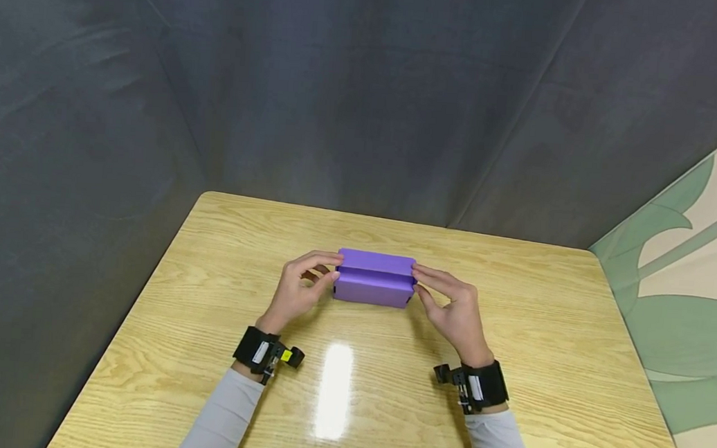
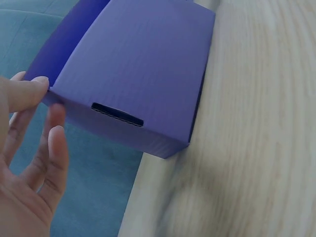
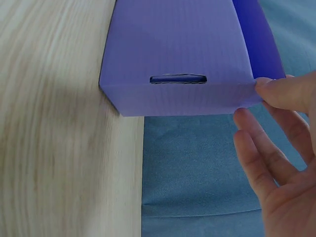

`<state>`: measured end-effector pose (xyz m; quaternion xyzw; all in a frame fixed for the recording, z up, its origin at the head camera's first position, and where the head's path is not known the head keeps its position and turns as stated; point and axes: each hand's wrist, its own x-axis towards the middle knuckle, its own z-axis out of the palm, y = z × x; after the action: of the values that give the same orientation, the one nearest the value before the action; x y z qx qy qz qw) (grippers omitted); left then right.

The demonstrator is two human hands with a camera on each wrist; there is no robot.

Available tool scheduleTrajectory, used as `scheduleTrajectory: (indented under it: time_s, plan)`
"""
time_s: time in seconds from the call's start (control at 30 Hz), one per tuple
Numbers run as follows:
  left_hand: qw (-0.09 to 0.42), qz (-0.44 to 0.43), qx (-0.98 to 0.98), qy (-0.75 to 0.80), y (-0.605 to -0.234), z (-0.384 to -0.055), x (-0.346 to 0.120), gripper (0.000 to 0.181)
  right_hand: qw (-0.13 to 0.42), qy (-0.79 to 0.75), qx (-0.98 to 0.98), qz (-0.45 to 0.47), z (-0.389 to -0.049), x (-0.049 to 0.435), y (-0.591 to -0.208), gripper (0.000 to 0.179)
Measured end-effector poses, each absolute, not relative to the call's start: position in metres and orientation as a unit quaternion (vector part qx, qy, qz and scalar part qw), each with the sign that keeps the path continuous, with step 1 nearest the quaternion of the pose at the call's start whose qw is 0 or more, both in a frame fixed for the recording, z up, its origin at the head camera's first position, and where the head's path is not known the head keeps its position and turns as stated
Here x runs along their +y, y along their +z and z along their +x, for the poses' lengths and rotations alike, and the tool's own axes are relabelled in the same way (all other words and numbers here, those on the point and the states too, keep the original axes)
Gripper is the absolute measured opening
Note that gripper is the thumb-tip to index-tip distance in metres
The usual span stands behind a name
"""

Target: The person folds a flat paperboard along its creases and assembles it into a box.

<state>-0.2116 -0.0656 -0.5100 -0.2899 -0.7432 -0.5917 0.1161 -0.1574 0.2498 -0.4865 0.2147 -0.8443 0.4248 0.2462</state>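
A purple cardboard box [image 1: 374, 291] stands on the table between both hands, its lid [image 1: 377, 261] raised a little so a dark gap runs along the front. My left hand [image 1: 298, 288] holds the box's left end, thumb at the front top corner and forefinger up by the lid. At the right end, my right hand [image 1: 454, 308] grips in the same way, its thumb [image 3: 276, 91] on the corner. Each wrist view shows a narrow slot cut near an end of the front panel [image 2: 138, 59]. The other fingers of both hands spread beside the box's ends.
The box rests on a light wood-grain table [image 1: 198, 379], towards its far edge. Dark grey curtain [image 1: 366, 113] hangs behind and to the left. On the right is a cloth with green leaf shapes [image 1: 694, 338]. Both wrists wear black straps with small cameras.
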Motion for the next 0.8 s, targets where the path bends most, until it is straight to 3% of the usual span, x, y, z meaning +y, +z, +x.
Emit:
scheduleTrajectory:
  time_s: [0.47,0.67,0.8]
  plan:
    - [0.13,-0.297,-0.731,-0.6,-0.51,-0.209,-0.064,0.022,0.249,0.44,-0.836,0.215,-0.155,0.247,-0.487,0.028]
    - [0.109,-0.206,-0.736,-0.635,-0.501,-0.202,-0.056,0.008,0.235,0.568,-0.778,0.13,-0.156,0.235,-0.492,0.013]
    - [0.084,-0.139,-0.728,-0.666,-0.495,-0.198,-0.051,0.012,0.227,0.64,-0.732,0.054,-0.157,0.224,-0.495,0.008]
